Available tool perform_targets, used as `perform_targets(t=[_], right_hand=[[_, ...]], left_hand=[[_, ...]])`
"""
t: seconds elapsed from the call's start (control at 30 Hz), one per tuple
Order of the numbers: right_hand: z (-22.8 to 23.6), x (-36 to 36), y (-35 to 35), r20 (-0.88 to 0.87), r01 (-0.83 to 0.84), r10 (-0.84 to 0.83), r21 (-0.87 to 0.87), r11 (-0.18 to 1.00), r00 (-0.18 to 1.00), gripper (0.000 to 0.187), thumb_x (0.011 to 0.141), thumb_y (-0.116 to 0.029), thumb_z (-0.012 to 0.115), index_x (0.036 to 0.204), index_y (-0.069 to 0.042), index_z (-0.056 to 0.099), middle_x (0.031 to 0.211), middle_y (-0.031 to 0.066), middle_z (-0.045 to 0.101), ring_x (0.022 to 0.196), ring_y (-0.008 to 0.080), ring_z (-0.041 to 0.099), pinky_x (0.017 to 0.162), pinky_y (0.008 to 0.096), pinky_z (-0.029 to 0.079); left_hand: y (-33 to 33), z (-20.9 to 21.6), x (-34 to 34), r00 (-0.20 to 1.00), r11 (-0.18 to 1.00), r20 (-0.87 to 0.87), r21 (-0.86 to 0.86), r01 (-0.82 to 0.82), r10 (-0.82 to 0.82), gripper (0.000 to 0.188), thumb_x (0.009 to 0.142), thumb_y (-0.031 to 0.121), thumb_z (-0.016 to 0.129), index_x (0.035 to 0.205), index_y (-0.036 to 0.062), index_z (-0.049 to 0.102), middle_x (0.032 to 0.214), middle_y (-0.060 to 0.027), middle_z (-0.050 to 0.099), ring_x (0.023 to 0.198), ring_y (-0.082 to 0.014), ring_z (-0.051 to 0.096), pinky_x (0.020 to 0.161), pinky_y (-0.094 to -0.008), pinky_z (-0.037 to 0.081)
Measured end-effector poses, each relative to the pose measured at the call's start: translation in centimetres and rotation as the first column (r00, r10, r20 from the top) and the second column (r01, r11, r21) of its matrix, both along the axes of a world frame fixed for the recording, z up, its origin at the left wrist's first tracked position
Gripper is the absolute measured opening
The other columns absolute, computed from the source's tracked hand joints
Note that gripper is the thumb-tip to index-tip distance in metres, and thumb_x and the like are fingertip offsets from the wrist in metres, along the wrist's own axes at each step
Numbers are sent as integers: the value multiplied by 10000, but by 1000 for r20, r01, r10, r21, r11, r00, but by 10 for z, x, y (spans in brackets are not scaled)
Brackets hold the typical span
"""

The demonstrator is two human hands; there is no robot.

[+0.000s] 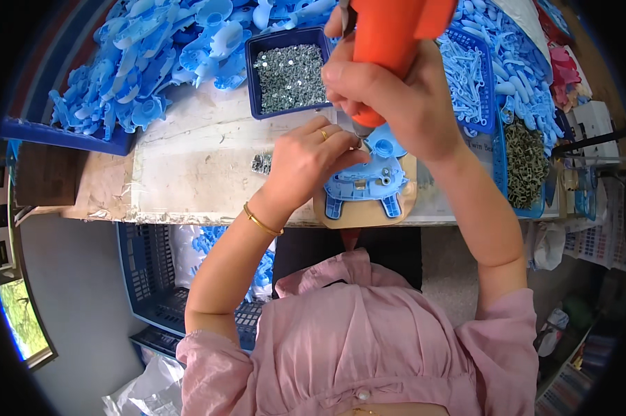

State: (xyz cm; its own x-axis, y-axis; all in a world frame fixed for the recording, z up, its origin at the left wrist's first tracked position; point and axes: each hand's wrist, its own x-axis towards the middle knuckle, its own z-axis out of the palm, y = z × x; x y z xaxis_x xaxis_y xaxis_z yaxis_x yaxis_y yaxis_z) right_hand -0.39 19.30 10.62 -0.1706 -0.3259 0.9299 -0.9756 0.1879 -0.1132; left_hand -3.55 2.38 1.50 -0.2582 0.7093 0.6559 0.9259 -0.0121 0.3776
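My right hand is wrapped around an orange power screwdriver, held upright with its tip pointing down. Below the tip lies a light blue plastic shell part, resting on a tan rounded board at the table's front edge. Small metal pieces sit in the part. My left hand, wearing a ring and a bracelet, reaches in from the left. Its thumb and forefinger are pinched together beside the screwdriver tip, over the part's far end; a tiny dark thing shows there, too small to name.
A dark blue tray of small metal screws stands behind my hands, and a small screw pile lies left. Blue plastic shells heap at far left. On the right are a basket of blue rods and a bin of metal clips.
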Motion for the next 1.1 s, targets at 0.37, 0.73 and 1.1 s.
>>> perform_targets(t=[0.37, 0.73, 1.1], right_hand=[[4, 46, -33, 823, 357, 202, -433, 827, 531, 319, 866, -73, 748, 1134, 15, 599, 927, 55, 666, 815, 137, 651, 739, 297, 530], [-53, 44, -52, 852, 425, 111, -364, 829, 512, 322, 896, -92, 712, 1158, 35, 574, 752, 30, 647, 609, 66, 594, 552, 211, 465], [-58, 46, -53, 843, 430, 99, -366, 825, 528, 303, 895, -79, 710, 1147, 26, 580, 757, 36, 663, 617, 60, 600, 573, 204, 479]], left_hand=[[-12, -12, 18, 966, 1000, 258, -20, 13, -7, 267, 796, 281, 832, 915, 81, 701, 772, -61, 650, 734, -266, 641, 635, -384, 512], [-41, -21, 27, 985, 934, 56, -330, -134, 161, 761, 672, 500, 858, 1205, 10, 625, 1134, -130, 668, 1060, -322, 608, 890, -422, 519], [-41, -25, 31, 972, 924, 125, -353, -146, 201, 706, 669, 433, 870, 1183, 11, 632, 1101, -116, 663, 1040, -311, 612, 874, -419, 516]])
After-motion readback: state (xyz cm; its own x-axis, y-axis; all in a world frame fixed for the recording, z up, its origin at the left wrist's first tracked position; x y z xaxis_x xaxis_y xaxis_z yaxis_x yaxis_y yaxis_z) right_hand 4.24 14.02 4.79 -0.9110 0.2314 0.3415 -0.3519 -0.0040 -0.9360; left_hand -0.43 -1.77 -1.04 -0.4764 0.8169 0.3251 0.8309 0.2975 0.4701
